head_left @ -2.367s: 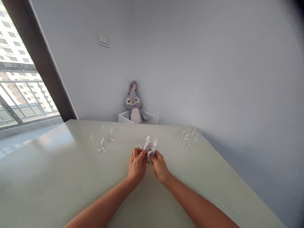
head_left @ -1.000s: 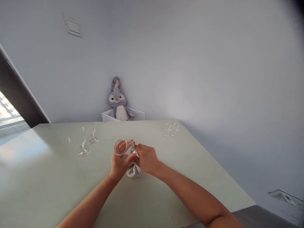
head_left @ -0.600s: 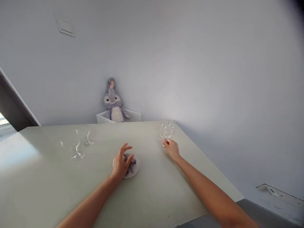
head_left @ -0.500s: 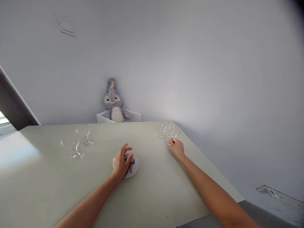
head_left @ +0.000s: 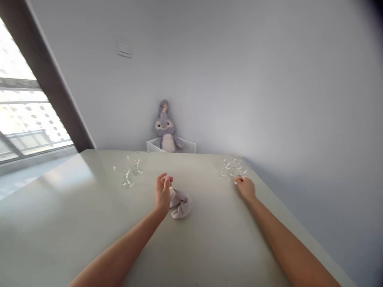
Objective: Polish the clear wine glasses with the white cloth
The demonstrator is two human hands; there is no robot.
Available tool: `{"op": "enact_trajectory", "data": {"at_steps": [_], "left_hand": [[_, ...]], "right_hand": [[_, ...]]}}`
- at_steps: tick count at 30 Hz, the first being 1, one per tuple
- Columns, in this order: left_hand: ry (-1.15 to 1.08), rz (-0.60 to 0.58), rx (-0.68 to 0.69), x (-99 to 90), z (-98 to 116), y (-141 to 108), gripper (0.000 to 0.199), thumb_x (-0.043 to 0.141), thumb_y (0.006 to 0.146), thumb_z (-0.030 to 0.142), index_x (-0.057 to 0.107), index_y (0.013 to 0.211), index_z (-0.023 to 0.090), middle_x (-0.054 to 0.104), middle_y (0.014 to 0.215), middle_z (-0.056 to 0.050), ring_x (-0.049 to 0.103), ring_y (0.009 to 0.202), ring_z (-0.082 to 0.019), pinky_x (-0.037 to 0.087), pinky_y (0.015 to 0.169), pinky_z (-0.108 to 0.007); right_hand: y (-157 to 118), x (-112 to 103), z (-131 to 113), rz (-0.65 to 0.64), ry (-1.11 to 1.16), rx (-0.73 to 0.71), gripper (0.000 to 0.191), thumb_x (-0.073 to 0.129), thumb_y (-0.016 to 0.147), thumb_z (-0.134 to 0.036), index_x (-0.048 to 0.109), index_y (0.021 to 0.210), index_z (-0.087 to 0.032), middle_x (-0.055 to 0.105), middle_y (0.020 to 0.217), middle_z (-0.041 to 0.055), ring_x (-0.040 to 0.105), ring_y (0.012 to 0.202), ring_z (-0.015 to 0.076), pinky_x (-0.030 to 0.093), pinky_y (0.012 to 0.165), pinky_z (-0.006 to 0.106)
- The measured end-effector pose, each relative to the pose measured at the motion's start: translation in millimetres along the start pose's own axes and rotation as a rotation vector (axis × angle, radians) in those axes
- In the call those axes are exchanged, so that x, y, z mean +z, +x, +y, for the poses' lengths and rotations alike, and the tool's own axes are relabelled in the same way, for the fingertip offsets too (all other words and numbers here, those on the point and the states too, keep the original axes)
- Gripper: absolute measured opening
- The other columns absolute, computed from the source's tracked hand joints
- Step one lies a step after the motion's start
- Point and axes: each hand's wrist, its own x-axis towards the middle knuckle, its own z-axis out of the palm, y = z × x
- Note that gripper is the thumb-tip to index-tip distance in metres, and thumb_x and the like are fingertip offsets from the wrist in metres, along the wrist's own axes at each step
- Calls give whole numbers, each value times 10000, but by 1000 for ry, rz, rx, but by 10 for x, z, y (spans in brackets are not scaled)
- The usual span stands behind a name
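Observation:
My right hand (head_left: 246,187) pinches the stem of a clear wine glass (head_left: 243,170) at the right side of the table. Two more wine glasses, one of them the nearer left glass (head_left: 226,164), stand close beside it. Over the middle of the table, my left hand (head_left: 163,193) is lifted with loosely bent fingers apart and nothing in them. A crumpled greyish-pink cloth (head_left: 183,205) lies just right of that wrist. To the left stand two other stemmed glasses, a front glass (head_left: 127,179) and a back glass (head_left: 137,167).
A white perforated basket (head_left: 188,146) with a grey plush toy (head_left: 166,129) sits behind the far table edge. A wall runs along the right side of the pale table (head_left: 206,247). At left is a window (head_left: 32,119) with a dark frame.
My left hand has come up off the cloth, which now shows more fully. My right hand stays at the glass stem. The whole view has swung left, bringing in the window.

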Motion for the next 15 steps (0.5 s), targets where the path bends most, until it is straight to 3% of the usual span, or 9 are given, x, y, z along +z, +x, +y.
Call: {"op": "enact_trajectory", "data": {"at_steps": [3,5,10,13,15], "left_hand": [[-259,244,-341,-107,50,116,179,508,765,340,470,895,223,559,806,-7,556,694,-97,457,653,-252],[-359,358,-458,-267,71,209,162,504,765,314,446,891,230,531,803,-4,547,638,-78,468,622,-239],[-503,492,-501,-748,159,518,334,378,822,406,313,1130,294,487,884,-32,576,701,-92,502,620,-224],[-593,482,-510,-902,226,711,511,279,820,538,173,1261,301,486,955,-76,596,783,-128,517,610,-238],[-674,448,-505,-934,253,805,620,254,790,615,111,1304,298,484,995,-99,598,830,-153,525,604,-256]], "right_hand": [[-69,-45,85,26,62,-38,402,509,688,-475,600,891,-140,646,795,102,578,745,230,375,635,292],[-159,-93,159,71,123,-24,477,519,648,-555,579,883,-144,635,779,97,565,691,225,381,607,304],[-474,-210,145,53,234,-63,430,484,661,-599,554,712,-178,589,650,48,506,577,187,361,536,292],[-683,-198,-137,-40,347,-195,390,464,710,-552,551,692,-172,543,574,14,469,531,153,353,533,271],[-839,-147,-422,-173,413,-286,400,434,741,-542,558,703,-164,524,559,5,452,508,135,352,524,257]]}}
